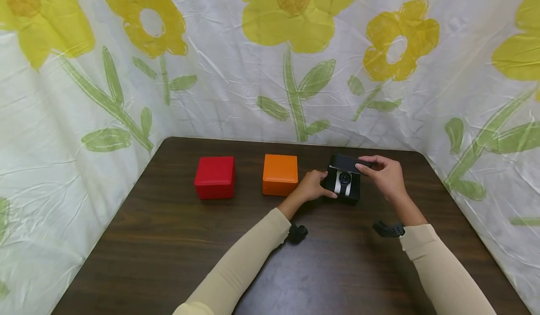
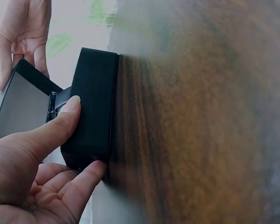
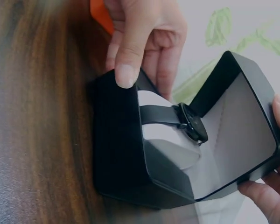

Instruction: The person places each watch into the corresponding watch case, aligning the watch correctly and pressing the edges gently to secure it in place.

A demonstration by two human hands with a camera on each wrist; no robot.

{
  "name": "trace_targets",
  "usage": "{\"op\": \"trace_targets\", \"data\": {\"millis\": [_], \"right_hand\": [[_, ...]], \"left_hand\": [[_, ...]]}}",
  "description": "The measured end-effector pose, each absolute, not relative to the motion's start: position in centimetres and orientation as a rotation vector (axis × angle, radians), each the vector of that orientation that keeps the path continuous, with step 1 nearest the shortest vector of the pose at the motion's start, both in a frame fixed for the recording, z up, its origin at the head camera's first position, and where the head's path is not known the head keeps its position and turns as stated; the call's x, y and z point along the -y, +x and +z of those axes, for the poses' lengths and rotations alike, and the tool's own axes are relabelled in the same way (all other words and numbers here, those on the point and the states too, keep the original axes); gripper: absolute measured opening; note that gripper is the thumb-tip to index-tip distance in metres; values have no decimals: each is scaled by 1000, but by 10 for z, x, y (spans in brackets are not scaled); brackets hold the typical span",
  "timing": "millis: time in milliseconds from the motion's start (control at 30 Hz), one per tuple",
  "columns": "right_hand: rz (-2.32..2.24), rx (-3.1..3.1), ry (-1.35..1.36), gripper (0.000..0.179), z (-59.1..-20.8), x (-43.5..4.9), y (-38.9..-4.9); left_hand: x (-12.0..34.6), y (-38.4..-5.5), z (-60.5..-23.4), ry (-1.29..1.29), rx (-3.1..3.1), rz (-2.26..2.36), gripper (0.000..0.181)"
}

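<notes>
A black watch box [image 1: 349, 198] stands with its lid raised at the back right of the table. Inside it, a black wristwatch [image 1: 344, 179] is wrapped round a white cushion [image 3: 170, 145]. My left hand [image 1: 311, 186] grips the box's left side, with the thumb [image 2: 67, 114] on its front wall. My right hand [image 1: 385, 174] pinches the lid [image 3: 245, 123] by its edge, thumb and fingers on either side. In the left wrist view the watch is mostly hidden behind the box wall and my thumb.
An orange box [image 1: 280, 174], closed, stands just left of the black one. Farther left is a closed red box [image 1: 215, 177]. The dark wooden table [image 1: 168, 249] backs onto a white curtain [image 1: 219, 94] printed with yellow flowers. Black straps with cameras sit on both wrists.
</notes>
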State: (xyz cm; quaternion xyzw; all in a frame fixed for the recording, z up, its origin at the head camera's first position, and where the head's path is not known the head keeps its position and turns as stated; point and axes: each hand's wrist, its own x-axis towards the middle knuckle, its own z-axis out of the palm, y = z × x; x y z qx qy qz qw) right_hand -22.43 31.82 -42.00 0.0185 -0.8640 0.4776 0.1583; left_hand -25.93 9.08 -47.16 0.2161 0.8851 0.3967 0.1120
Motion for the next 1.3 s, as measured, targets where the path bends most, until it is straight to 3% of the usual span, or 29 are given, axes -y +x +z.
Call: {"op": "trace_targets", "data": {"millis": [1300], "right_hand": [[1437,2343,62,35,-432,-304,-207]], "left_hand": [[-90,-259,-472,665,-2602,1156,83]]}}
